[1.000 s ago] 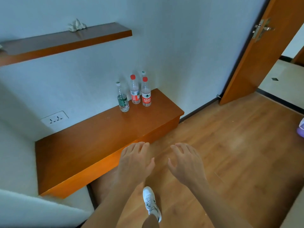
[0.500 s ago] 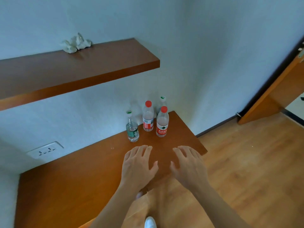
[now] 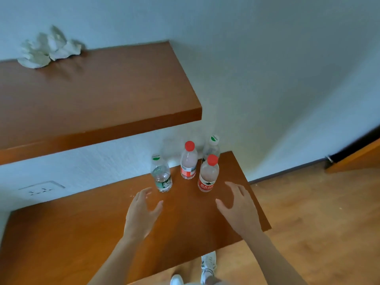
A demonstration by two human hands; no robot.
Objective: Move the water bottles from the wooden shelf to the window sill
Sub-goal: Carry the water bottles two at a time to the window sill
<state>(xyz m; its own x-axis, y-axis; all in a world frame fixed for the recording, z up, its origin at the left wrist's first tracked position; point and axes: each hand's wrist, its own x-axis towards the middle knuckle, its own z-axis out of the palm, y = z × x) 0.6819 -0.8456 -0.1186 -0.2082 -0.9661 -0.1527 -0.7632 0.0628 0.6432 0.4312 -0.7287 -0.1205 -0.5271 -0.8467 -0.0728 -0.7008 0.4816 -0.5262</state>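
Bottles, four of them (image 3: 188,161), stand upright near the wooden shelf's (image 3: 82,229) far right corner. Left hand (image 3: 141,214) and right hand (image 3: 238,210) hover close, each grip spread, empty.

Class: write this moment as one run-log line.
left hand open, nearing green-capped clear plastic bottle | right hand open, nearing red-capped plastic bottle | nothing held

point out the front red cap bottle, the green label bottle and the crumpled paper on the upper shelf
front red cap bottle (image 3: 208,175), head view, on its clear body above the red label
green label bottle (image 3: 162,177), head view, on its clear body
crumpled paper (image 3: 48,49), head view, on the middle of the wad
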